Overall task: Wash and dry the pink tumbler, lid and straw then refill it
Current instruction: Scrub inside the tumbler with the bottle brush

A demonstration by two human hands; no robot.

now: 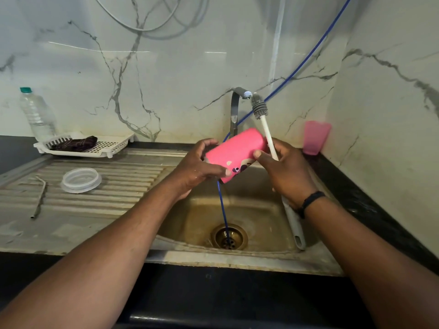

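The pink tumbler (236, 153) lies tilted on its side above the sink basin (256, 219), its printed lower end toward me. My left hand (197, 172) grips its lower end. My right hand (282, 169) grips the white handle of a bottle brush (260, 108), whose grey bristle head points up beside the tap (237, 103), outside the tumbler; the thumb touches the tumbler. The clear lid (80, 179) lies on the ribbed drainboard to the left. The metal straw (40, 198) rests farther left on the drainboard.
A white drying tray (111, 144) holding a dark cloth (76, 143) stands at the back left, with a clear water bottle (36, 115) behind it. A pink cup (316, 137) sits at the back right corner. A blue hose (223, 210) runs down into the drain.
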